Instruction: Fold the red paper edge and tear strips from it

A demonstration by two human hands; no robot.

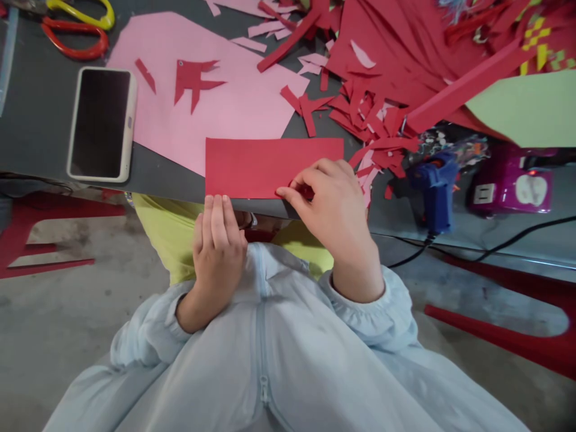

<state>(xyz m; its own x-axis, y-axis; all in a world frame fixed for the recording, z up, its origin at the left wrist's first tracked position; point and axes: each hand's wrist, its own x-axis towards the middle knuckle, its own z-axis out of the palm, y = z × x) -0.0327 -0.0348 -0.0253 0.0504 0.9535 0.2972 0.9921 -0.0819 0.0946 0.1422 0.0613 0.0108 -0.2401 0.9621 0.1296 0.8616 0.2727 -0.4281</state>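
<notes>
A red rectangular sheet of paper (252,165) lies along the front edge of the table, overlapping a large pink sheet (252,90). At its lower left corner my left hand (218,246) rests, fingers straight and side by side, tips on the paper's near edge. My right hand (333,207) bends over the right half of the sheet. Its thumb and forefinger close together at the near edge, and the other fingers curl over the paper, partly hidden. On the pink sheet lie a red fish-like paper cutout (191,81) and a small red strip (145,75).
A phone (99,123) lies at left, below red-and-yellow-handled scissors (78,33). Red and pink scraps (364,114) pile up at right, near a blue glue gun (434,192) with a black cord, a purple box (513,180) and a pale green sheet (531,108). Red stools flank me.
</notes>
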